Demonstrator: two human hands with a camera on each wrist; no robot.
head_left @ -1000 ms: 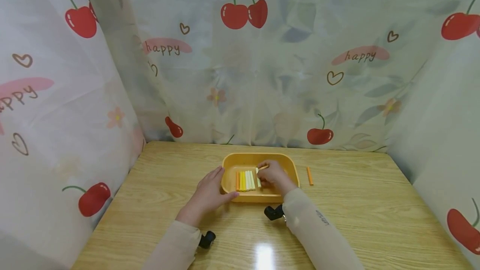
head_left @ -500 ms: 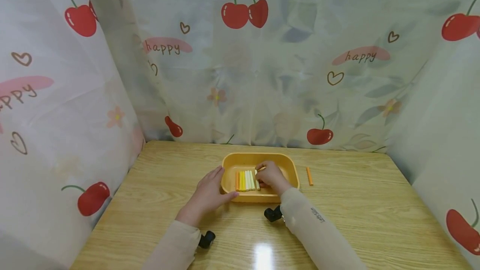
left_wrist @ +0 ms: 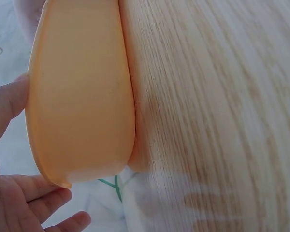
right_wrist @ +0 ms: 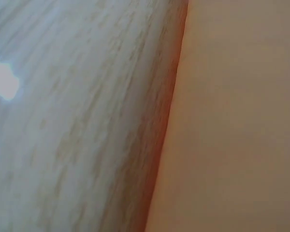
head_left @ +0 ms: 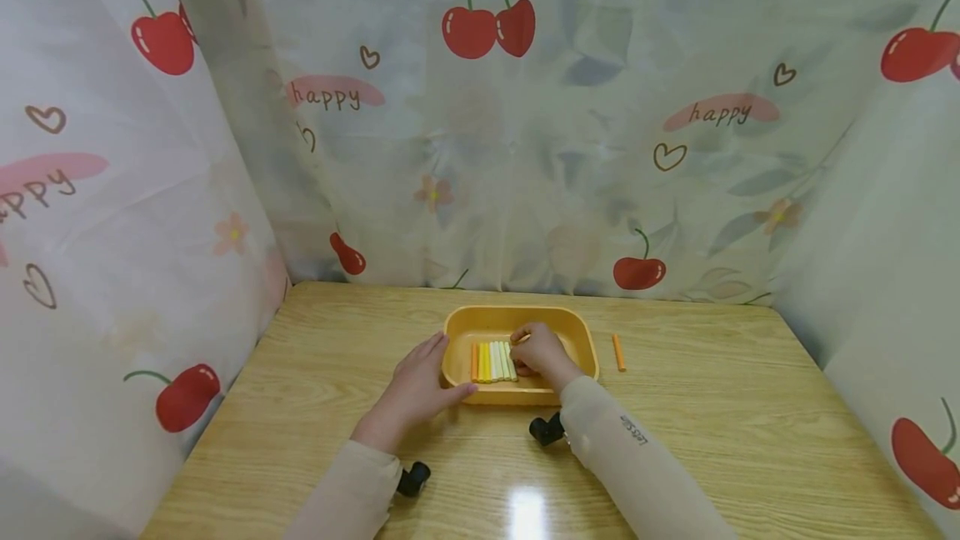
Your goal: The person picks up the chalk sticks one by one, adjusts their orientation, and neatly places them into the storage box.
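A yellow plastic tray (head_left: pixel 577 336) stands on the table, holding a row of chalk sticks (head_left: pixel 493 362) laid side by side, orange and yellow at the left, white and pale yellow at the right. My left hand (head_left: pixel 420 382) holds the tray's left front corner, thumb on the front rim and fingers at the left rim; the left wrist view shows the fingertips (left_wrist: pixel 63 193) there. Reaching inside, my right hand (head_left: pixel 542 352) has curled fingers on the pale chalk stick at the row's right end, partly covering it. The right wrist view shows only tray wall (right_wrist: pixel 232 116) and table.
One orange chalk stick (head_left: pixel 618 352) lies on the wooden table (head_left: pixel 712 407) to the right of the tray. Patterned cloth (head_left: pixel 510 157) hangs at the back and along both sides. Each wrist carries a small black camera.
The right hand has brought a pale chalk stick left, from apart and slightly tilted to close against the row. The left hand and tray have stayed put.
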